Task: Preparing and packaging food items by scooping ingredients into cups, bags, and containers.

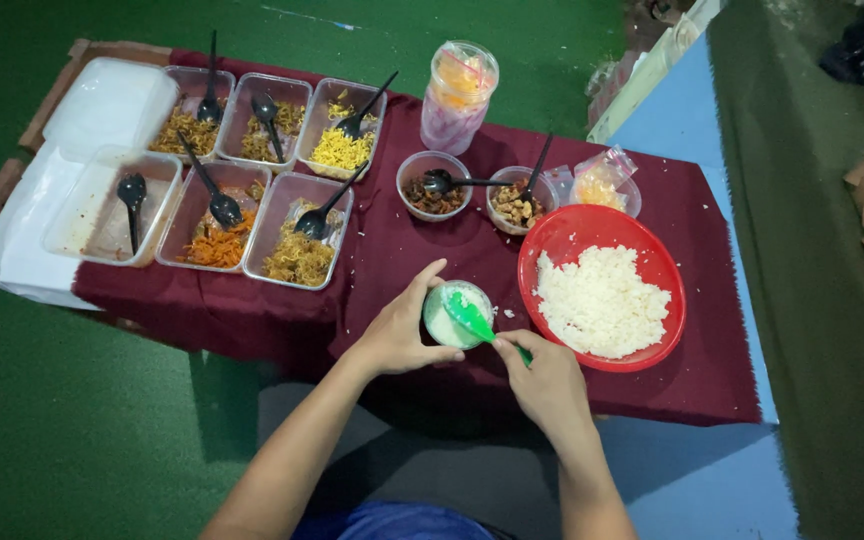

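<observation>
My left hand [400,325] grips a small round cup [441,322] holding some white rice, just above the maroon tablecloth [402,250]. My right hand [542,375] holds a green spoon [474,320] whose blade rests inside the cup on the rice. Just to the right stands a red bowl [564,232] with a heap of white rice [600,298] in it.
Several clear tubs [297,232] of shredded and fried foods with black spoons fill the left half. Two small round bowls [432,186] with spoons, a tall clear jar [457,95] and a plastic bag [602,180] stand behind. White lids [107,100] lie far left. Green floor surrounds the table.
</observation>
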